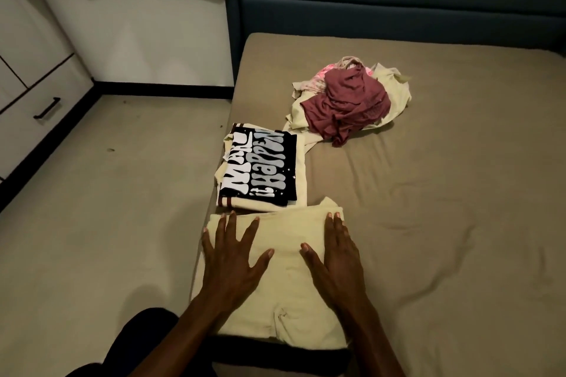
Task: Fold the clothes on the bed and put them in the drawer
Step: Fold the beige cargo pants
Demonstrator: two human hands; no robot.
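**Bare Arms, Dark Clothing Below**

Two bare forearms enter from the bottom of the frame, with no sleeves, cuffs, watch or bracelet visible along their length. The left hand (232, 257) and right hand (335, 251) wear no rings or gloves; the fingernails are short and pale. At the lower left of the frame, beneath the left forearm, a rounded mass of black clothing (137, 343) shows, plain and unmarked, its type unclear.

bed (428, 193) in tan sheet, cream garment (288, 278), folded stack (263, 171), clothes heap (349, 101)
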